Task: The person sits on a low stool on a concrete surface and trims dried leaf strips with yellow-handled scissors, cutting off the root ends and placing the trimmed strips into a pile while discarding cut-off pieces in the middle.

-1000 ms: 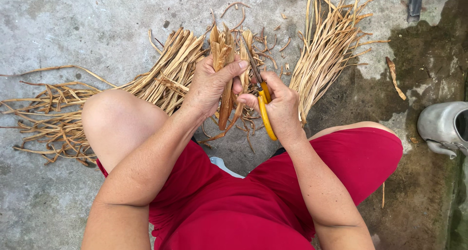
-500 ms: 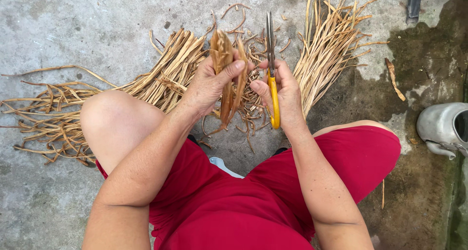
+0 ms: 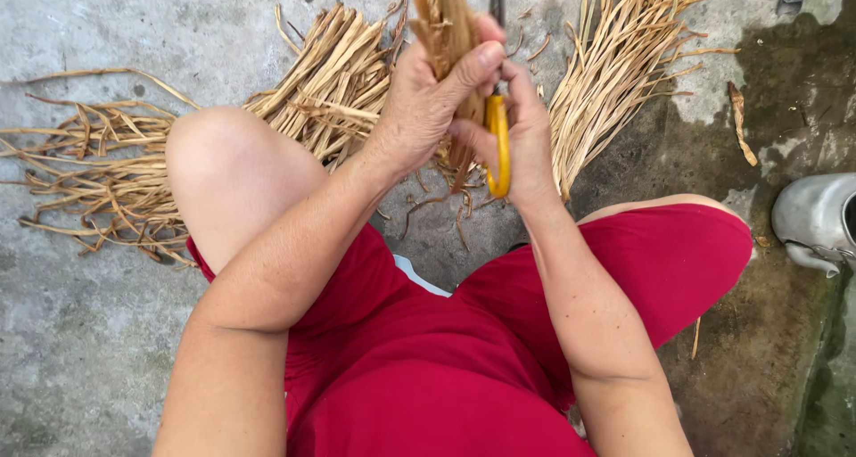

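Gripping a dried stalk bundle, the left hand meets the right hand, clenched on yellow-handled scissors.

Dry, matt, fibrous straw-coloured stalks lie on rough, mottled grey concrete. Beside the stalks, scissors show smooth, glossy yellow plastic handles. Right of the stalks, a dull metal kettle; red cloth shorts.
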